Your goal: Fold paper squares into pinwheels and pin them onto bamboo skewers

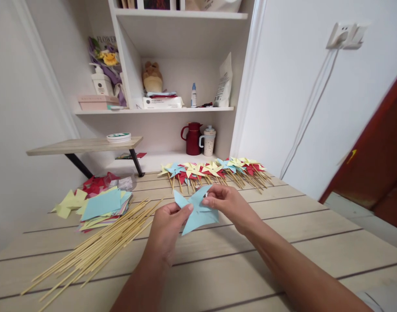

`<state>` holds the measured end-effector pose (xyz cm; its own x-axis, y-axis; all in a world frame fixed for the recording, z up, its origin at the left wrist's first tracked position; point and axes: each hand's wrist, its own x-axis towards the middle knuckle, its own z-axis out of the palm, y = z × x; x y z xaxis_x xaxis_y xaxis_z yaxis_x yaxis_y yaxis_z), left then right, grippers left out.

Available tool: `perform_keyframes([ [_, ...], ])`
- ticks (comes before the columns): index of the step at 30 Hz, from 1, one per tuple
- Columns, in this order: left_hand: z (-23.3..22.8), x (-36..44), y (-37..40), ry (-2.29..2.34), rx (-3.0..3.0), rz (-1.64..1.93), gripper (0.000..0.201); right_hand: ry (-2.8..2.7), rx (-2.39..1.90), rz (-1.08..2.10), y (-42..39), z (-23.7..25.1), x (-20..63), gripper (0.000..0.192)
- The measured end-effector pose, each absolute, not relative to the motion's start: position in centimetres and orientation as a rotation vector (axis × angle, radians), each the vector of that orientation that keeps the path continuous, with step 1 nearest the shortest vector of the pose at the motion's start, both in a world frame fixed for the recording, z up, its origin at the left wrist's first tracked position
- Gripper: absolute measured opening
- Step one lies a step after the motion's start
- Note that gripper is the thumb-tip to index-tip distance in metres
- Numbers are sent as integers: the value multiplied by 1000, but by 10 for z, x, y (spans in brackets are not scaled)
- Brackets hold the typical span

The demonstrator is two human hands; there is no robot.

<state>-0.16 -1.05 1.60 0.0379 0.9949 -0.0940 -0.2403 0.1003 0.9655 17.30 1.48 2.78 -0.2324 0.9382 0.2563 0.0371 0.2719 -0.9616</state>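
Note:
I hold a light blue paper pinwheel [196, 209] above the wooden table [282, 225] with both hands. My left hand [167, 227] pinches its lower left side with thumb and fingers. My right hand [226, 203] grips its right side near the centre, fingertips on a small white piece there. A pile of thin bamboo sticks [94, 247] lies to the left of my left hand. A stack of coloured paper squares [102, 206], blue on top, sits beyond the sticks.
A row of finished pinwheels on sticks [214, 171] lies at the table's far edge. Red paper bits [96, 184] lie at the far left. Behind stand white shelves, a red jug [192, 138], a cup [209, 141] and a small side shelf [84, 145].

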Motion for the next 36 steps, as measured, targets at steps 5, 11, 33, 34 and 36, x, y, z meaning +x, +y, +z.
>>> perform_keyframes([
  [5,16,1,-14,1077,1025,1233,30,-1507,-1011,1170,14,24,171,20],
  [11,15,1,-13,1085,1034,1212,34,-1492,-1070,1149,16,21,171,24],
  [33,14,-1,-12,1085,960,1274,35,-1581,-935,1167,10,28,170,30],
  [34,14,-1,-11,1087,948,1281,35,-1581,-935,1169,11,28,171,29],
  [36,13,-1,-11,1089,934,1295,36,-1568,-946,1186,12,27,171,28],
])
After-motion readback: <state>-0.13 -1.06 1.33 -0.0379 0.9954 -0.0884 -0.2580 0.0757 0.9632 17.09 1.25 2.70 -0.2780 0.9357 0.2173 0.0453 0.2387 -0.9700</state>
